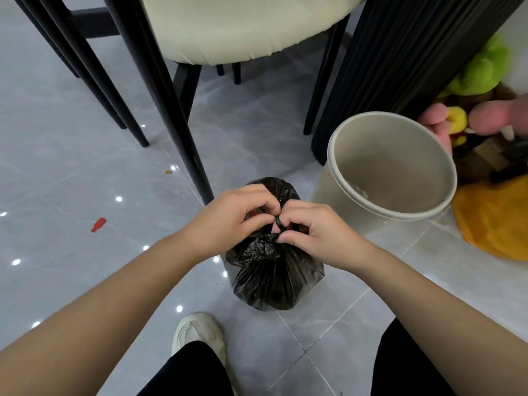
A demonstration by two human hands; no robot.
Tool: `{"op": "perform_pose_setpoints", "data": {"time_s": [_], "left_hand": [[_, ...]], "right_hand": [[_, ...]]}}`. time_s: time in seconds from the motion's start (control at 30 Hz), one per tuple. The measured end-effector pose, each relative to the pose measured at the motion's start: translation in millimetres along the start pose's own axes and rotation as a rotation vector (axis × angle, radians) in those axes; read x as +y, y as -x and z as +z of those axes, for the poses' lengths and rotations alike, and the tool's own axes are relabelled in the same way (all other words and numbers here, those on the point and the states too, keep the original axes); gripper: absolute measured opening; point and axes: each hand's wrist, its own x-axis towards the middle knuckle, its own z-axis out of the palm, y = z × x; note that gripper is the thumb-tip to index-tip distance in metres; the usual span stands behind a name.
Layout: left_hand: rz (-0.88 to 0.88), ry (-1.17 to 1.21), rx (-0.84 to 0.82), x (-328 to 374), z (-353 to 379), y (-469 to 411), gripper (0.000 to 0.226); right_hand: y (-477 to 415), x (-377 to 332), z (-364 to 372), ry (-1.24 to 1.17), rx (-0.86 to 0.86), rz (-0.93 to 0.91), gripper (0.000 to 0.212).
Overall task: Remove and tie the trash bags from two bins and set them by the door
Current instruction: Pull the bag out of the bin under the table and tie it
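A black trash bag (pixel 271 278) stands on the grey tiled floor in front of me, its neck gathered into a twisted knot at the top. My left hand (pixel 228 221) and my right hand (pixel 311 230) meet over that knot, each pinching an end of the black plastic between finger and thumb. Just right of the bag stands a beige round bin (pixel 391 170), tilted toward me, with no bag inside and only a small scrap at its bottom.
A cream-seated chair (pixel 228 27) with black legs stands just behind the bag, more black legs to its left. A black fluted table base (pixel 400 58) rises behind the bin. Plush toys (pixel 483 81) and an orange cloth (pixel 497 218) lie at right. A small red piece (pixel 98 224) lies on the floor at left.
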Motion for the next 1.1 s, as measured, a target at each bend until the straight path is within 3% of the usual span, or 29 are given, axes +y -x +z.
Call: {"op": "perform_pose_setpoints", "data": {"time_s": [0.27, 0.37, 0.47, 0.7, 0.83, 0.97, 1.1], "left_hand": [[0.083, -0.011, -0.083, 11, 5, -2, 0.008], [0.089, 0.004, -0.128, 11, 8, -1, 0.009], [0.109, 0.058, -0.071, 9, 12, -3, 0.009], [-0.133, 0.255, 0.052, 8, 24, 2, 0.005], [-0.257, 0.203, 0.183, 19, 35, -1, 0.012], [-0.261, 0.027, 0.229, 22, 44, -3, 0.008], [-0.266, 0.093, 0.165, 22, 42, 0, 0.004]], "right_hand": [[6, 2, -18, -0.240, -0.140, 0.117, 0.011], [9, 6, -19, -0.358, -0.120, 0.155, 0.013], [10, 9, -13, -0.384, -0.026, 0.168, 0.014], [9, 7, 5, -0.510, 0.316, 0.202, 0.006], [4, 1, 19, -0.362, 0.488, 0.361, 0.017], [2, -1, 25, -0.201, 0.494, 0.500, 0.010], [3, 0, 20, -0.191, 0.485, 0.479, 0.013]]}}
